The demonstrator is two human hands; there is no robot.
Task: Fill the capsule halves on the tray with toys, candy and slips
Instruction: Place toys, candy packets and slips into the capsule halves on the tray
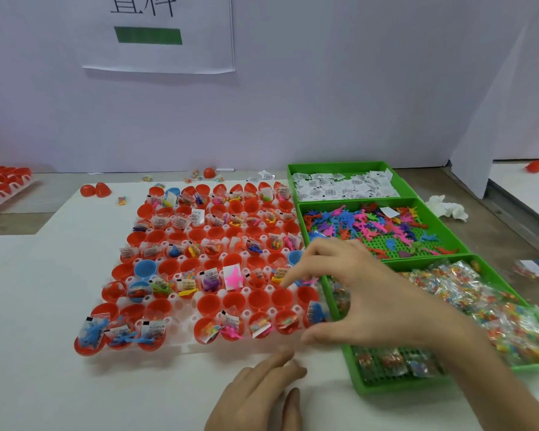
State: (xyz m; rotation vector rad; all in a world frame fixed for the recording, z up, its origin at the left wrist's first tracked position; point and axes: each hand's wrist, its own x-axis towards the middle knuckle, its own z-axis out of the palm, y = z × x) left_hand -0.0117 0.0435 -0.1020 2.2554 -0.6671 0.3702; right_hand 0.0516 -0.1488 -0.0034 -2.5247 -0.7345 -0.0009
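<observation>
Fig.: tray [185,339] approx. half filled; many capsule halves [209,304] empty. My R hand [374,293]: fingers [305,270] spread, holding nothing; L hand [255,396] relaxed.

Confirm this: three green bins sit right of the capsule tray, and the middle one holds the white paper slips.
Wrong on one point. In the head view, the middle bin holds colourful toy figures. The slips lie in the far bin. The three green bins do sit right of the capsule tray.
</observation>
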